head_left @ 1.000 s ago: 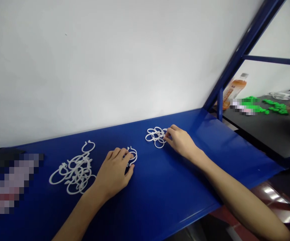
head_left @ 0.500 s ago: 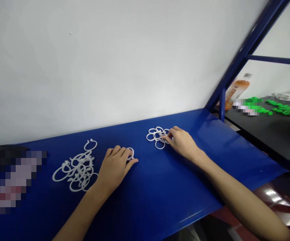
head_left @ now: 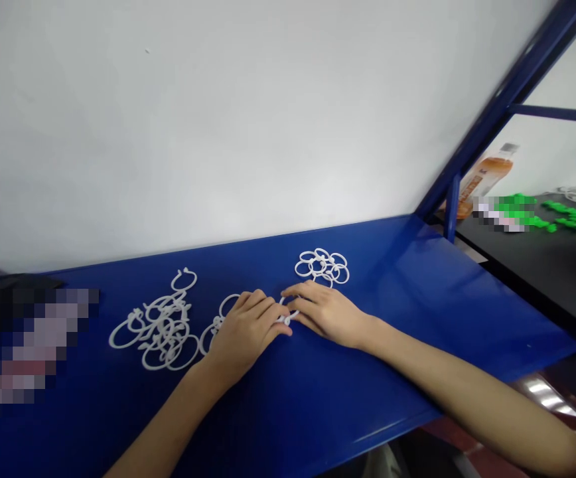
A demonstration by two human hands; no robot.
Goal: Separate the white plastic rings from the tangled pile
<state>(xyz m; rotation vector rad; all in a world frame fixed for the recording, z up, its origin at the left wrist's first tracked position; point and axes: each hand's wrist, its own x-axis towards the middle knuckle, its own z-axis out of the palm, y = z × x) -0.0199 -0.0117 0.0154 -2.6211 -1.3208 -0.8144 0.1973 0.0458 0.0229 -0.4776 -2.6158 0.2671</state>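
A white ring (head_left: 287,319) lay on the blue counter (head_left: 392,345), mostly hidden where the fingertips of the left hand (head_left: 247,328) and right hand (head_left: 328,316) met over it. I could not tell whether either grip had clenched on it. A neat cluster of rings (head_left: 322,266) sat just beyond, and a tangled pile of rings (head_left: 158,330) lay to the left.

the small white ring (head_left: 288,318) lies flat on the blue shelf (head_left: 367,372) at the centre of the frame. it is mostly hidden where the fingertips of my left hand (head_left: 245,325) and right hand (head_left: 330,313) meet on it. two more open white rings (head_left: 216,323) lie flat just left of it, partly under my left hand.
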